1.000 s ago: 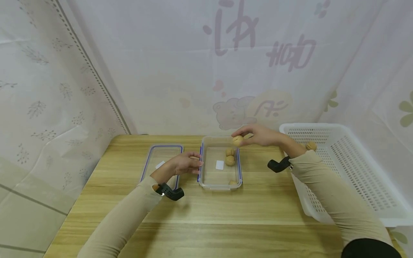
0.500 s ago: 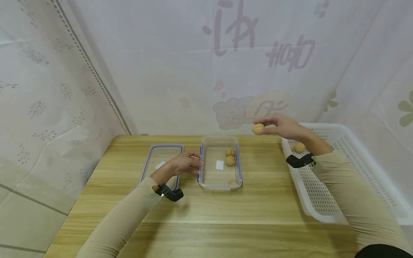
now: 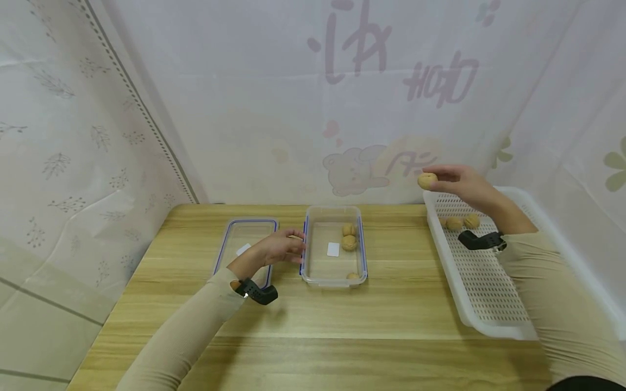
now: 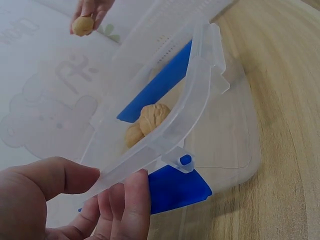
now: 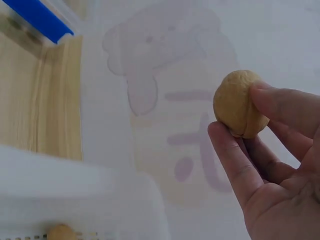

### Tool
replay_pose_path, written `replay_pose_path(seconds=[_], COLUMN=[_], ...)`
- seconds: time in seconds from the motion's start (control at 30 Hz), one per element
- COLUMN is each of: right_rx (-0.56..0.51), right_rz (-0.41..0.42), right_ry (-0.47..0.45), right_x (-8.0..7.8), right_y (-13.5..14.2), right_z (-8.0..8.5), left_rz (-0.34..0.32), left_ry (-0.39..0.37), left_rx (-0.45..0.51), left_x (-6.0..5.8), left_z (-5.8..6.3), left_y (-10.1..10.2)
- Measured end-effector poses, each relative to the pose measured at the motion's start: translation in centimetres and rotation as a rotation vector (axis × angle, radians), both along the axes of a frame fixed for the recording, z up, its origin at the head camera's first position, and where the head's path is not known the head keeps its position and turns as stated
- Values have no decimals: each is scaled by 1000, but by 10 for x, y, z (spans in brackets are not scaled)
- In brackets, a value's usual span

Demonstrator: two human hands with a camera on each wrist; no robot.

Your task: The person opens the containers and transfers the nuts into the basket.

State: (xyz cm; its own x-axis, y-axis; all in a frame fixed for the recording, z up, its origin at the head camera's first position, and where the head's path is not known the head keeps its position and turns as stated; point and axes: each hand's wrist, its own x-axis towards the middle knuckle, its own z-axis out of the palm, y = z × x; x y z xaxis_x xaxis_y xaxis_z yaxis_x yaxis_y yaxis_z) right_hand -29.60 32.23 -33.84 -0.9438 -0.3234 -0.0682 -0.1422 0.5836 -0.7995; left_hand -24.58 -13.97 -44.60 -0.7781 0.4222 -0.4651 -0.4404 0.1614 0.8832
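Note:
My right hand [image 3: 462,187] pinches a walnut [image 3: 427,181] between thumb and fingertips, up over the far left corner of the white basket [image 3: 452,288]. In the right wrist view that walnut [image 5: 240,104] shows its seam. A clear plastic box [image 3: 313,279] with blue clips stands in the middle of the table, lidless. My left hand [image 3: 282,247] holds its left rim, thumb on the rim and fingers against the outside by a blue clip [image 4: 180,187]. Two walnuts [image 3: 349,243] touch along the box's right side; another [image 3: 352,276] sits at its near right corner, partly hidden by the wall.
The box's clear lid [image 3: 239,233] with a blue seal lies left of the box, partly under my left arm. Several walnuts [image 3: 454,224] rest at the basket's far end. A white printed curtain [image 3: 274,136] hangs behind the wooden table [image 3: 391,309].
My right hand has moved right and up with the walnut, from above the box's far right corner to above the basket's far left corner. My left hand stays at the box rim.

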Motion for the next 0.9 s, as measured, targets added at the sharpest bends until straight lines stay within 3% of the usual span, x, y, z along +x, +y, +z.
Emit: replay_pose_path(seconds=[0.3, 0.53, 0.9], right_rx=[-102, -367, -642], right_rz=[-113, -152, -280], right_ry=[29, 3, -88], right_x=[-1, -4, 5], right_y=[39, 66, 96], right_z=[-16, -39, -63], left_rz=[-1, -11, -13], left_ry=[8, 13, 16], left_rx=[0, 2, 7], left_x=[-1, -2, -3], left_z=[-2, -4, -6], left_y=[0, -1, -2])
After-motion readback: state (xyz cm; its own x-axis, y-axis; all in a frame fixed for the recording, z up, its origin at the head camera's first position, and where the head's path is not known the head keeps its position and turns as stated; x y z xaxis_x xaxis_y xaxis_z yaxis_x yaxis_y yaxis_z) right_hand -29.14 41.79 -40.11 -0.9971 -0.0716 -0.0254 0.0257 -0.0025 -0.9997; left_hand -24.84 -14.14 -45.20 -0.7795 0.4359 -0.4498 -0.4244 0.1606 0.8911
